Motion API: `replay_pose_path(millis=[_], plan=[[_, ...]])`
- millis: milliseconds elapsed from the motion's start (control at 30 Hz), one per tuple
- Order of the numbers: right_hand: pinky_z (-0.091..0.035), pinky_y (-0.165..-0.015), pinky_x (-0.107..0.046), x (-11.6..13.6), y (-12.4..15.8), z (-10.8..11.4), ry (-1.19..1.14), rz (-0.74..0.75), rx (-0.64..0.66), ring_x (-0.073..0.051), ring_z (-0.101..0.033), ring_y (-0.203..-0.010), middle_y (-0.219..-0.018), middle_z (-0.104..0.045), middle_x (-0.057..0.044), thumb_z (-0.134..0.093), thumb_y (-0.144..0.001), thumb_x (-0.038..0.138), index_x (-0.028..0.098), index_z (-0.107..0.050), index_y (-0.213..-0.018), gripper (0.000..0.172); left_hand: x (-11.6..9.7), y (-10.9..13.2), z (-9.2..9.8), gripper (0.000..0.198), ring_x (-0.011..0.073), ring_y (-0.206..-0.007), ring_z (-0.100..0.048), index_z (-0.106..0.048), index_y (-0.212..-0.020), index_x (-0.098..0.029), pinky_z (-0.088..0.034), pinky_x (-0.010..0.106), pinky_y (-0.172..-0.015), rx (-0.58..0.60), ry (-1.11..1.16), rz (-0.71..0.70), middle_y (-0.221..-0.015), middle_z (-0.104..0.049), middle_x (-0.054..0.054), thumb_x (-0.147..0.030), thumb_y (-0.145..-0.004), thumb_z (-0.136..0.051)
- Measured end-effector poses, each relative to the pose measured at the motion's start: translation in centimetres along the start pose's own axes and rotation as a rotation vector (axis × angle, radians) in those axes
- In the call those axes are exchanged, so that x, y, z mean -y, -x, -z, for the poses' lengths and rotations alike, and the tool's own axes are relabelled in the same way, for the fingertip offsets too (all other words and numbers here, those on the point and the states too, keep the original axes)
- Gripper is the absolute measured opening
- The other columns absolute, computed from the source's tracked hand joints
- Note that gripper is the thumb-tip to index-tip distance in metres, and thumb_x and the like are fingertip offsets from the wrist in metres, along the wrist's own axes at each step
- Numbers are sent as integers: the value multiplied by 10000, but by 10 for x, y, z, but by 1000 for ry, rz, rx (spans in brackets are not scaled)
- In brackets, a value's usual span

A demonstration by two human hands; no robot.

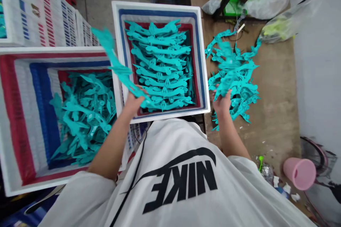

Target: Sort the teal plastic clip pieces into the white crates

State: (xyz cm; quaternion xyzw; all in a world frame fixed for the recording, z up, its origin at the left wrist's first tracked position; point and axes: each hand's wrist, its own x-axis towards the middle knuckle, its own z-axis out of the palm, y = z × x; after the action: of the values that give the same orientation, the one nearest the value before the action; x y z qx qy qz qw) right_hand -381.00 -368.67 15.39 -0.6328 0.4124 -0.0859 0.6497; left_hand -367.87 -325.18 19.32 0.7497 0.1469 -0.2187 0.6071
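Observation:
My left hand point(135, 102) is closed on one end of a long turquoise plastic part point(117, 65), which slants up and left over the rim between two crates. Below it, similar turquoise parts point(162, 60) lie stacked in rows inside the middle crate point(204, 78). My right hand point(222, 102) grips another turquoise plastic part point(226, 74), blurred by motion, at the left edge of a loose heap of turquoise parts point(247, 78) on the table. The fingers of that hand are partly hidden by the part.
The left crate point(18, 113) holds a jumble of turquoise parts point(87, 113). A white slotted crate point(45, 10) stands behind it. The brown table point(277, 88) carries plastic bags point(266, 1) at the back. A pink bucket point(299, 173) sits at the right.

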Motion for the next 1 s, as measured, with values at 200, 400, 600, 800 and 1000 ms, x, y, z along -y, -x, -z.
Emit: replay_pose_path(millis=[200,400,600,800,1000], plan=[[-697,-1068,-526,-34,-41,17,26,-276,-35,-293,-799,-1343,-1342,-825,-212,-202,-1138,792,341,-718,-1135,686,40,-24,161,635,625,-1706,-372,-575,-1113,-228,-349,847,-1316,-572,-709,55,-1306,-767,108,-614,-745,-919],[-647,-1170,-541,-101,-14,-129,656,-148,482,-327,-783,-1362,-1469,-806,-224,-523,-1153,600,229,-710,-1451,511,110,27,179,818,661,-1733,-283,-723,-1246,-228,-259,837,-1376,-472,-644,60,-1521,-710,166,-750,-659,-951],[-193,-1443,-752,-141,-99,-225,1473,340,714,-490,-329,-1764,-1817,-517,-288,-622,-1107,300,59,-572,-1721,661,151,105,141,443,472,-1436,-689,-771,-1180,-185,-500,732,-1297,-354,-703,3,-1377,-793,202,-487,-855,-769],[-379,-1374,-650,-118,-128,-229,1342,84,980,-450,-637,-1512,-1473,-764,-300,-664,-1098,214,69,-833,-1122,224,124,95,88,414,305,-982,-789,-850,-1098,-223,-669,425,-929,-153,-388,88,-1086,-871,108,-583,-924,-742],[-663,-987,-442,-68,-75,-175,1179,-77,907,-311,-800,-1011,-1015,-844,-142,-844,-1033,530,171,-761,-1069,370,98,25,-17,382,345,-978,-786,-858,-1009,-215,-655,438,-922,376,-251,149,-1010,-854,118,-530,-794,-872]])
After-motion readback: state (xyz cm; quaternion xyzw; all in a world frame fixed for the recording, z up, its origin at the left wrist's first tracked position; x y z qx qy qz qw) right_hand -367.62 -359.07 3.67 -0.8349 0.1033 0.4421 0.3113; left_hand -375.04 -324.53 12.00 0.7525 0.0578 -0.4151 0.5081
